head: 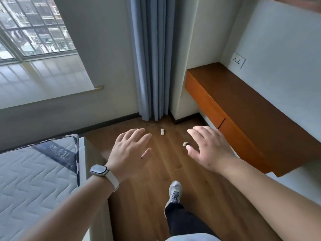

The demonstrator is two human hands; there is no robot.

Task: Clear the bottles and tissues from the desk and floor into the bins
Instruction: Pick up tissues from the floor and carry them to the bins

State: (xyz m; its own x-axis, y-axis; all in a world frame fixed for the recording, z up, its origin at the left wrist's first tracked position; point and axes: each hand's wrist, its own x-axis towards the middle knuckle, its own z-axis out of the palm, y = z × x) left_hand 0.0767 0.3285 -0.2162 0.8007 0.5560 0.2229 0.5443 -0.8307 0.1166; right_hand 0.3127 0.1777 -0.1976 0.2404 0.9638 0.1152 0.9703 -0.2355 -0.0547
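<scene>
Two crumpled white tissues lie on the wooden floor (156, 171). One tissue (162, 131) is near the curtain foot, between my hands. The other tissue (185, 143) lies just beside the thumb of my right hand (206, 148). My left hand (131, 150), with a watch on the wrist, is held out above the floor with fingers spread and nothing in it. My right hand is also open and holds nothing. The wooden desk (243, 110) on the right shows a bare top. No bottles or bins are in view.
A bed with a quilted mattress (34, 174) fills the lower left. A blue curtain (152, 66) hangs in the corner ahead. My leg and grey shoe (174, 190) stand on the floor. A wall socket (238, 60) is above the desk.
</scene>
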